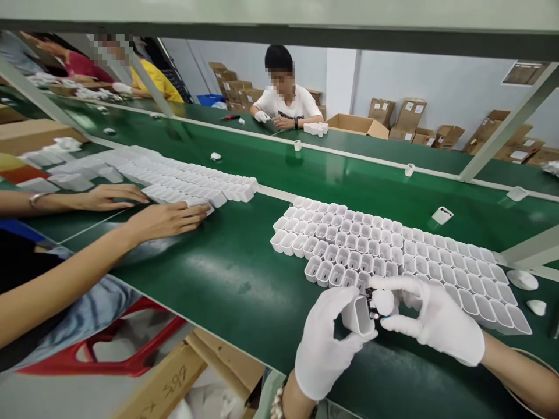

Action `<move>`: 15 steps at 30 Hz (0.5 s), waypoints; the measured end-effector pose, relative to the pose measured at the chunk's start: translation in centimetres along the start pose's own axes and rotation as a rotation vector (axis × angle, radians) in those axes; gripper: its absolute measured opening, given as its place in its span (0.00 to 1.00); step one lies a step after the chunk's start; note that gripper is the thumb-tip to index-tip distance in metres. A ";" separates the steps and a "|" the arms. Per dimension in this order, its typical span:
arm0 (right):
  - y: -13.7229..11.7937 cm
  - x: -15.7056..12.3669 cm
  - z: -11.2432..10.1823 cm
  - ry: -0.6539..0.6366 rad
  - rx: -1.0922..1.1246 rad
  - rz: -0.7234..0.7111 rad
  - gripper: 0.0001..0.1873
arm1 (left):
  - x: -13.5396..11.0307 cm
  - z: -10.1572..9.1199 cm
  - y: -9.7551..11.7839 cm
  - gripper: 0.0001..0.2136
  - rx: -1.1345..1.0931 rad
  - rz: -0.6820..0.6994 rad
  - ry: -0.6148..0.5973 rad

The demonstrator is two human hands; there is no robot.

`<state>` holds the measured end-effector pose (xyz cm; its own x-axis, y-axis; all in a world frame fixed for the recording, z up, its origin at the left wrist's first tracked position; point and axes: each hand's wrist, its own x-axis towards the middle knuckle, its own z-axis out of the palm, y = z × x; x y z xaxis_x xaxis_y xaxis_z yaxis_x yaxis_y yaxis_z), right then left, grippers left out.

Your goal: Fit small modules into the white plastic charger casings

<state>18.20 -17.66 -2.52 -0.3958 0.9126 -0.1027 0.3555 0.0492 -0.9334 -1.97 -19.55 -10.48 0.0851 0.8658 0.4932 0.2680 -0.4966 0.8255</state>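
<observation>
Both of my hands wear white gloves. My left hand [321, 346] is closed around a white plastic case [358, 317], tilted with its open end toward the right. My right hand [443, 317] pinches a small rounded white part [385, 303] with dark components on its left side, right at the mouth of the case. I cannot tell whether the part has entered the case. Just beyond my hands stand rows of similar white cases [362, 247], open side up.
A co-worker's bare hands [168, 224] touch another block of white cases [187, 183] at left. Past the rows, a green belt [332, 169] carries scattered white pieces. Across it sits a person [286, 102]. A metal post [510, 122] rises at right; cardboard boxes [408, 116] line the wall.
</observation>
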 end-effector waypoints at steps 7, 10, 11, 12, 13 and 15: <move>0.1 -0.6 0.0 0.099 -0.250 -0.180 0.22 | 0.0 -0.1 0.0 0.27 0.034 0.061 -0.017; -0.1 -0.9 -0.1 0.092 -0.343 -0.145 0.23 | -0.1 -0.2 0.0 0.26 0.036 0.076 -0.011; -0.2 -0.9 -0.2 0.078 -0.352 -0.110 0.23 | -0.1 -0.1 0.0 0.26 0.039 0.077 -0.009; -0.3 -0.9 -0.3 0.060 -0.347 -0.064 0.24 | -0.1 -0.1 0.0 0.26 0.044 0.073 -0.009; -0.3 -0.9 -0.3 0.037 -0.334 -0.014 0.26 | -0.1 -0.1 0.0 0.26 0.047 0.066 -0.008; -0.4 -0.9 -0.4 -0.005 -0.302 0.066 0.29 | -0.1 -0.1 0.0 0.26 0.045 0.051 -0.005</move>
<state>18.75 -18.39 -1.97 -0.3678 0.9157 -0.1620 0.6158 0.1093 -0.7803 -2.05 -19.65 -10.53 0.1049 0.8397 0.5329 0.3063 -0.5371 0.7860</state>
